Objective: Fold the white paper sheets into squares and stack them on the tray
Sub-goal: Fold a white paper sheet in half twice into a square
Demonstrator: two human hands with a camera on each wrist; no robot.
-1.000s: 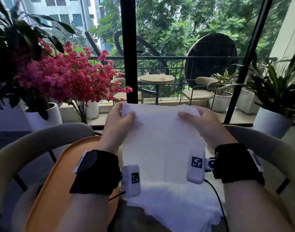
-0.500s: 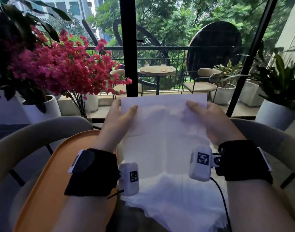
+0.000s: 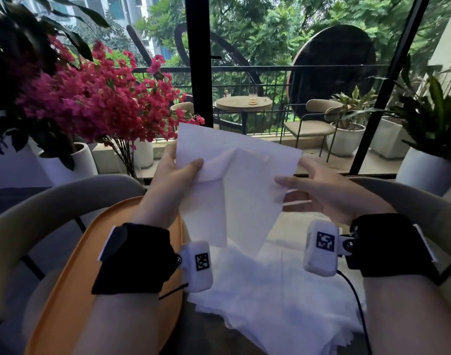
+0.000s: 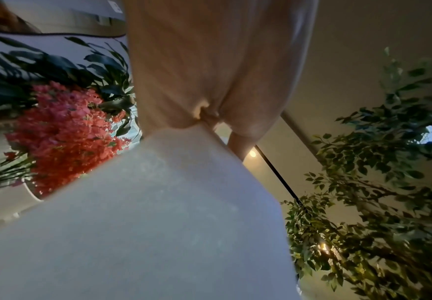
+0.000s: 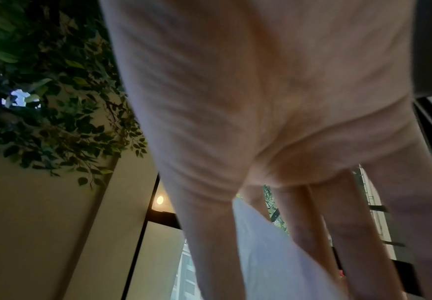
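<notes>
Above the pile of paper (image 3: pixel 275 298), one white sheet (image 3: pixel 234 185) hangs in the air; the left hand (image 3: pixel 168 185) pinches its top left corner with thumb on the front; the right hand (image 3: pixel 329 190) has straight, spread fingers, and the sheet's right edge slips between thumb and fingers; left of the pile sits the orange tray (image 3: pixel 73 285), under the left wrist.

You have: two hands, left hand (image 3: pixel 172 185) and right hand (image 3: pixel 329 190); one raised paper sheet (image 3: pixel 234 180); one pile of sheets (image 3: pixel 275 298) near you, number uncountable; one orange tray (image 3: pixel 73 278) at left.
</notes>
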